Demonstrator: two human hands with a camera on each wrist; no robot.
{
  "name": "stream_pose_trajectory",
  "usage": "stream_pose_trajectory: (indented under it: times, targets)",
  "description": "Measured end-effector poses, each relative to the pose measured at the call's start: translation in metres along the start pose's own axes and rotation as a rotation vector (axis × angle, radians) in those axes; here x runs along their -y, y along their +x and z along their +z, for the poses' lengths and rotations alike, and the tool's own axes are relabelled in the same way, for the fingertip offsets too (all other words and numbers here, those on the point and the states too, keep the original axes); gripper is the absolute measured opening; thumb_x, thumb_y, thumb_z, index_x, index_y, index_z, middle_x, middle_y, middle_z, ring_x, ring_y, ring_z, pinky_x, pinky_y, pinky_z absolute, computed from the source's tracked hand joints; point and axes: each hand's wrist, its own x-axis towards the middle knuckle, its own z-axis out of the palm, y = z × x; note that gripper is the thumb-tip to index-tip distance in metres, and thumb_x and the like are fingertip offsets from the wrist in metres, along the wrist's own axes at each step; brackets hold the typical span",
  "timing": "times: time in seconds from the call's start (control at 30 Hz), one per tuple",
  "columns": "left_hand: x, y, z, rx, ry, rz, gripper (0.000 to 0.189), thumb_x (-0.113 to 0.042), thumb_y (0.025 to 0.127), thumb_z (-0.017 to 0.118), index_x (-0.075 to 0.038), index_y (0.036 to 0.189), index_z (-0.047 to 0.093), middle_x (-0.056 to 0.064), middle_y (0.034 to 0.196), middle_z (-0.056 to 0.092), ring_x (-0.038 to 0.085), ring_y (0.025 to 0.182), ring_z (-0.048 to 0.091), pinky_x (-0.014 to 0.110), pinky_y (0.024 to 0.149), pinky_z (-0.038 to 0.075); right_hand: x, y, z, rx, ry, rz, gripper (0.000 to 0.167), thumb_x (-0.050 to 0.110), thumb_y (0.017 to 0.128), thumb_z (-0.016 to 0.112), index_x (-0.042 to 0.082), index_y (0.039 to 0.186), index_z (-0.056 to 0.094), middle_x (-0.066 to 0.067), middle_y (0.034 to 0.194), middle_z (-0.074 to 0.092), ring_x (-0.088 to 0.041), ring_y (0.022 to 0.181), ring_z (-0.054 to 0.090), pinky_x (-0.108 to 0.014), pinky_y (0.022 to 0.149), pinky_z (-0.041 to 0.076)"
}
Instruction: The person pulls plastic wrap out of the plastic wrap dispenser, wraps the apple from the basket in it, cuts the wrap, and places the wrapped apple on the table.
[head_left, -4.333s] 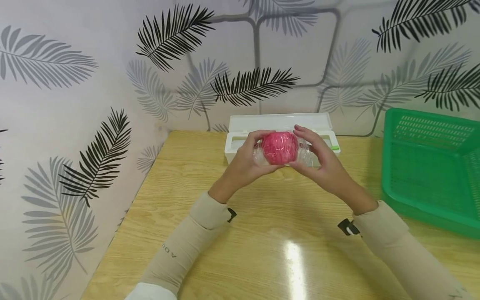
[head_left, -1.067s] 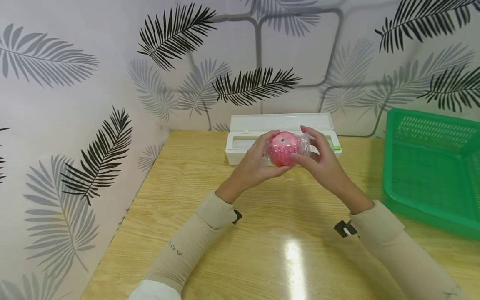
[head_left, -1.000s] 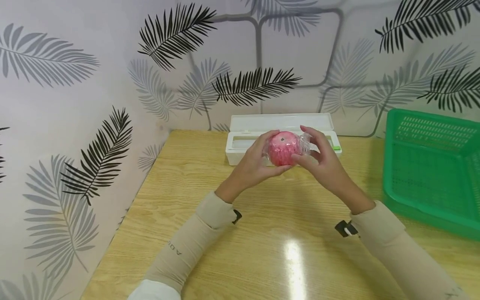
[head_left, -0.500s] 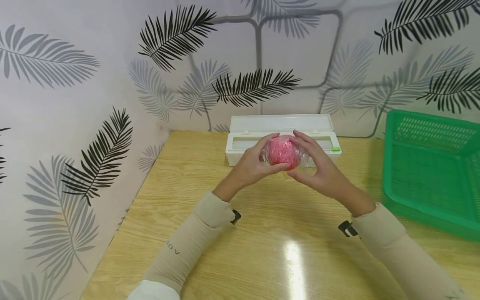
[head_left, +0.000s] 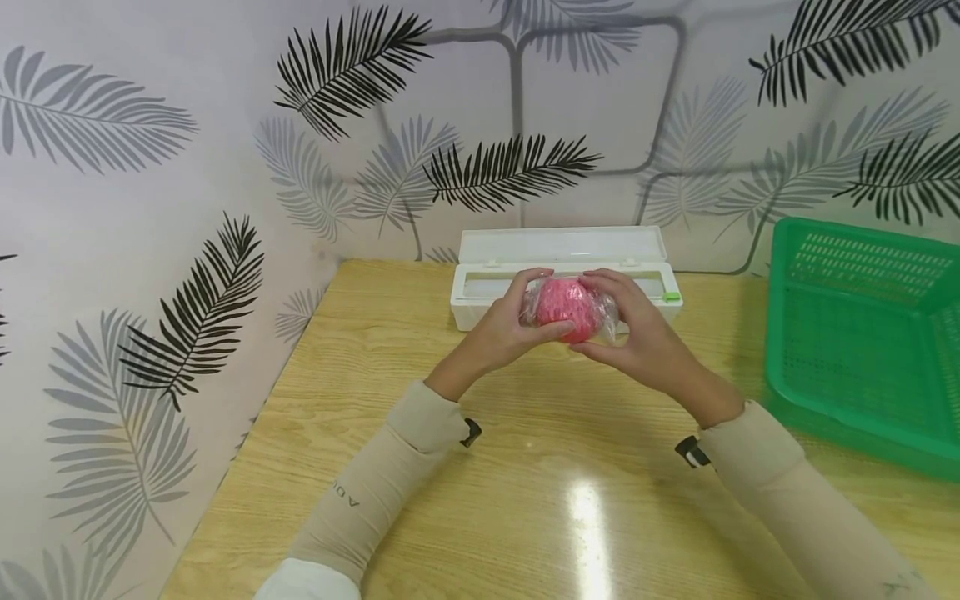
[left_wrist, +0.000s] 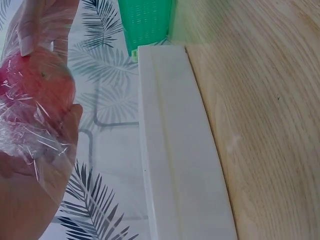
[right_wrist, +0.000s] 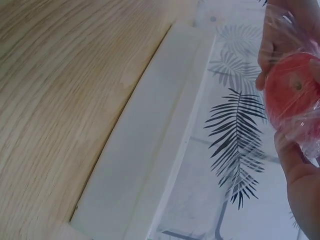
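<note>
A pinkish-red apple (head_left: 564, 304) in loose clear plastic film (head_left: 609, 321) is held up between both hands, above the table and in front of a white box. On its left side the left hand (head_left: 504, 329) grips it, thumb across the lower front and fingers over the top. My right hand (head_left: 647, 337) holds the opposite side, its fingers on top and thumb underneath. Crinkled film bunches at both sides of the fruit. The right wrist view shows the small brown hollow at one end of the apple (right_wrist: 287, 95). Its far side is hidden in the head view.
Behind the hands, a long white dispenser box (head_left: 472, 314) stands against the wall with its lid (head_left: 562, 243) raised and a small green piece (head_left: 671, 297) at its right end. A green plastic basket (head_left: 780, 392) stands on the wooden table (head_left: 540, 500) at the right.
The apple has been turned between the hands, so its hollow end no longer faces the head camera. It sits slightly lower. My right thumb has shifted from its front to underneath.
</note>
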Motion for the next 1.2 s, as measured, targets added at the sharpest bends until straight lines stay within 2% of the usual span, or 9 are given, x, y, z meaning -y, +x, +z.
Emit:
stream_pose_trajectory:
  times: [0.1, 0.2, 0.33, 0.43, 0.6, 0.7, 0.87, 1.0, 1.2]
  targets:
    - [0.000, 0.000, 0.001, 0.035, -0.016, 0.010, 0.068, -0.038, 0.083, 0.069, -0.024, 0.137, 0.029, 0.008, 0.122, 0.051, 0.018, 0.103, 0.057, 0.027, 0.081, 0.051, -0.012, -0.003, 0.002, -0.015, -0.027, 0.000, 0.082, 0.008, 0.063, 0.086, 0.006, 0.133, 0.044, -0.012, 0.135, 0.041, -0.026, 0.118, 0.044, -0.040, 0.082, 0.052]
    - [0.002, 0.001, 0.003, 0.058, -0.006, 0.064, 0.066, -0.032, 0.086, 0.066, -0.019, 0.138, 0.028, 0.008, 0.127, 0.045, 0.018, 0.107, 0.055, 0.028, 0.085, 0.050, -0.017, -0.004, 0.002, -0.037, -0.051, -0.016, 0.082, 0.012, 0.063, 0.087, 0.008, 0.133, 0.045, -0.011, 0.134, 0.043, -0.025, 0.116, 0.046, -0.038, 0.078, 0.054]
    - [0.003, 0.003, 0.003, 0.043, 0.091, 0.150, 0.073, -0.027, 0.087, 0.066, -0.014, 0.143, 0.022, 0.005, 0.143, 0.029, 0.015, 0.124, 0.039, 0.030, 0.098, 0.041, -0.019, -0.005, 0.003, -0.065, -0.058, -0.024, 0.082, 0.012, 0.062, 0.087, 0.008, 0.132, 0.046, -0.010, 0.133, 0.045, -0.023, 0.114, 0.048, -0.031, 0.073, 0.055]
    - [-0.002, 0.000, 0.001, 0.051, 0.135, 0.184, 0.080, -0.025, 0.086, 0.067, -0.013, 0.146, 0.016, 0.005, 0.149, 0.020, 0.014, 0.131, 0.028, 0.030, 0.104, 0.033, -0.013, -0.004, 0.002, -0.076, -0.050, -0.002, 0.081, 0.010, 0.062, 0.087, 0.006, 0.131, 0.046, -0.009, 0.131, 0.046, -0.023, 0.113, 0.048, -0.029, 0.072, 0.055]
    - [-0.004, -0.002, -0.002, 0.081, 0.184, 0.269, 0.094, -0.022, 0.079, 0.075, -0.012, 0.148, 0.011, 0.007, 0.149, 0.020, 0.014, 0.134, 0.025, 0.029, 0.106, 0.030, -0.007, -0.002, 0.000, -0.082, -0.014, 0.050, 0.079, 0.009, 0.063, 0.086, 0.006, 0.131, 0.046, -0.008, 0.129, 0.047, -0.023, 0.113, 0.048, -0.034, 0.071, 0.055]
    - [0.002, 0.000, -0.003, 0.057, 0.280, 0.375, 0.096, -0.021, 0.076, 0.078, -0.013, 0.147, 0.014, 0.006, 0.147, 0.025, 0.012, 0.133, 0.026, 0.026, 0.106, 0.030, -0.017, -0.004, 0.003, -0.088, 0.015, 0.082, 0.079, 0.014, 0.064, 0.086, 0.011, 0.132, 0.046, -0.002, 0.129, 0.047, -0.018, 0.112, 0.048, -0.030, 0.071, 0.055]
    - [0.007, 0.004, -0.004, 0.017, 0.434, 0.519, 0.090, -0.020, 0.076, 0.078, -0.008, 0.144, 0.019, 0.011, 0.148, 0.024, 0.018, 0.137, 0.020, 0.030, 0.109, 0.024, -0.012, -0.002, 0.003, -0.107, 0.042, 0.140, 0.077, 0.013, 0.065, 0.085, 0.011, 0.132, 0.047, -0.003, 0.128, 0.048, -0.018, 0.110, 0.050, -0.024, 0.070, 0.054]
    - [0.009, 0.006, -0.002, -0.002, 0.530, 0.551, 0.090, -0.022, 0.076, 0.078, -0.009, 0.144, 0.020, 0.011, 0.150, 0.017, 0.020, 0.139, 0.014, 0.031, 0.110, 0.022, 0.007, 0.003, 0.000, -0.134, 0.069, 0.196, 0.072, 0.007, 0.067, 0.083, 0.003, 0.129, 0.048, -0.011, 0.125, 0.050, -0.023, 0.108, 0.051, -0.021, 0.071, 0.053]
    - [0.009, 0.008, 0.001, -0.074, 0.665, 0.582, 0.087, -0.020, 0.076, 0.078, -0.010, 0.142, 0.022, 0.012, 0.149, 0.019, 0.023, 0.136, 0.021, 0.028, 0.108, 0.025, 0.027, 0.008, -0.004, -0.131, 0.116, 0.323, 0.067, 0.009, 0.071, 0.081, 0.000, 0.128, 0.049, -0.013, 0.123, 0.051, -0.024, 0.105, 0.051, -0.020, 0.073, 0.052]
